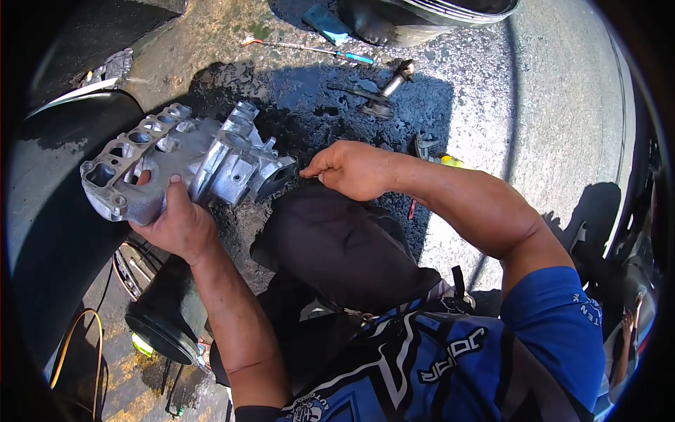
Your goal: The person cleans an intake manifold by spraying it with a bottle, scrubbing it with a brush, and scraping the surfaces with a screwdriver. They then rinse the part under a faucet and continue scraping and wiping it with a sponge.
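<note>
My left hand [181,224] grips a silver cast-metal part [190,158] from below, its thumb on top of the casting. Along the part's left side runs a flange with several round ports, and a square opening faces right. Just right of that opening is my right hand [348,169], its fingers drawn together in a pinch and the index finger pointing left. Whatever those fingertips may hold is too small to make out. Below them, a dark cloth-covered knee or similar dark shape [337,246] fills the middle of the view.
On the wet ground lie a screwdriver with a blue handle [354,58], a metal part with a shaft [387,95] and a blue box-like object [326,25]. A black bucket [422,21] stands at the top, a black cylindrical container [165,320] lower left, near an orange cable [99,337].
</note>
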### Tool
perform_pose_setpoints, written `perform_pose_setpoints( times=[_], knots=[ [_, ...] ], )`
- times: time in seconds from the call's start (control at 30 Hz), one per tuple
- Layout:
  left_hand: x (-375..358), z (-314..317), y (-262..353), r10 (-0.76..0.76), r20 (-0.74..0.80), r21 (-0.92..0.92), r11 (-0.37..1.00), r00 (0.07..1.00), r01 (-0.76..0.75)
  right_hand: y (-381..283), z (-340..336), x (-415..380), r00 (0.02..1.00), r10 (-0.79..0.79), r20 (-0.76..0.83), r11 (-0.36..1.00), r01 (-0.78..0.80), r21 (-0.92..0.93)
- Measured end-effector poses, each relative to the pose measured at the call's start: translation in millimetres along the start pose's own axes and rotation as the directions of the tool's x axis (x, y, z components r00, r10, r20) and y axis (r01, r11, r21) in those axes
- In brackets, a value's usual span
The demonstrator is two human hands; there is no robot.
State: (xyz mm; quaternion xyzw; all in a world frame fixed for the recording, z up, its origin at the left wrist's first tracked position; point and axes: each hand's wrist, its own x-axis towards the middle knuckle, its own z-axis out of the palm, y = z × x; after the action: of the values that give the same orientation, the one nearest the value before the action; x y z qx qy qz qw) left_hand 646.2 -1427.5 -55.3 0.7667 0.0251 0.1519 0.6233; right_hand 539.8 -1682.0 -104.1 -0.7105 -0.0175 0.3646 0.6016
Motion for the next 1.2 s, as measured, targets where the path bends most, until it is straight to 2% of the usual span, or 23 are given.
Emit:
perform_pose_setpoints(
  times=[0.1,0.2,0.3,0.4,0.5,0.7,0.8,1.0,1.07,1.1,1.2],
  knots=[
    [2,-7,-4,0.028,-0.001,0.018,0.999,1.000,-0.028,-3,-10,-15,1.000,0.001,0.022,0.999,-0.002,0.038],
    [-2,2,-4,0.034,-0.023,-0.002,0.999,0.999,-0.034,3,3,-2,0.999,-0.001,-0.036,1.000,0.000,-0.017],
    [-1,-1,-1,0.048,-0.004,0.035,0.998,0.999,-0.047,-4,1,-16,0.997,-0.072,-0.029,0.983,0.066,-0.174],
    [-2,0,0,0.032,-0.001,0.020,0.999,1.000,-0.032,-19,-2,-22,0.998,-0.013,-0.055,0.946,-0.005,-0.324],
    [3,-1,-3,0.037,0.008,0.013,0.999,0.999,-0.037,-25,-2,-27,0.996,-0.057,-0.067,0.913,0.025,-0.408],
    [3,2,0,0.026,0.023,0.007,1.000,0.999,-0.026,-45,-5,-31,0.996,0.059,-0.061,0.864,-0.082,-0.497],
    [3,-1,-1,0.032,0.027,0.036,0.999,0.999,-0.033,-32,-8,-35,0.998,-0.002,-0.058,0.872,-0.027,-0.489],
    [3,2,0,0.025,0.024,0.015,1.000,0.999,-0.026,-33,-7,-35,1.000,0.003,-0.022,0.912,-0.012,-0.410],
    [1,3,-1,0.024,0.025,0.016,1.000,0.999,-0.024,-1,6,-17,0.994,-0.089,-0.071,0.948,0.062,-0.311],
    [0,2,0,0.030,0.029,0.014,0.999,0.999,-0.030,-7,7,-13,0.986,-0.133,-0.100,0.960,0.103,-0.262],
    [0,-4,-4,0.030,0.022,0.017,0.999,0.999,-0.031,-21,-2,-30,1.000,-0.015,-0.011,0.959,0.011,-0.282]
  ],
)
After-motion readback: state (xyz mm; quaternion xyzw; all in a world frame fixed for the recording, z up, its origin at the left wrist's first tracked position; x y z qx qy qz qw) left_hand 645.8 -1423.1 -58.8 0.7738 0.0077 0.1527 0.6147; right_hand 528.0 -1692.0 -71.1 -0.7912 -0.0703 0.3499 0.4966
